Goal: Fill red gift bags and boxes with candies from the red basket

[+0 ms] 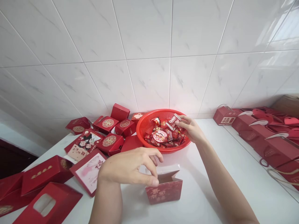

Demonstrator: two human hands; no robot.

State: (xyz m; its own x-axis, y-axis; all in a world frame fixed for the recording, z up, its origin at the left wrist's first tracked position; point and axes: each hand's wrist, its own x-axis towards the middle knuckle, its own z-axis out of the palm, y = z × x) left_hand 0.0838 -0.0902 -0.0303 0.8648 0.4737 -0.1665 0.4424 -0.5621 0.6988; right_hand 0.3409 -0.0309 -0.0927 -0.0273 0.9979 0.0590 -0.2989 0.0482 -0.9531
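Observation:
A red paper gift box (164,190) stands upright on the white table with its top open. My left hand (135,166) is over its left side, fingers loosely curled and apart, thumb tip at the front rim. It does not visibly grip the box. Behind the box is a red plastic basket (140,137) of wrapped sweets (161,136). My right hand (190,127) reaches over the basket's right side. Between its thumb and fingers is a flat red packet (173,121) with a white dotted border.
Several red boxes (108,141) with gold emblems lie to the left, some stacked. A pink-faced box (90,171) lies among them. Rows of red handled gift boxes (261,133) stand along the right. A tiled wall (149,84) rises behind the table (198,199).

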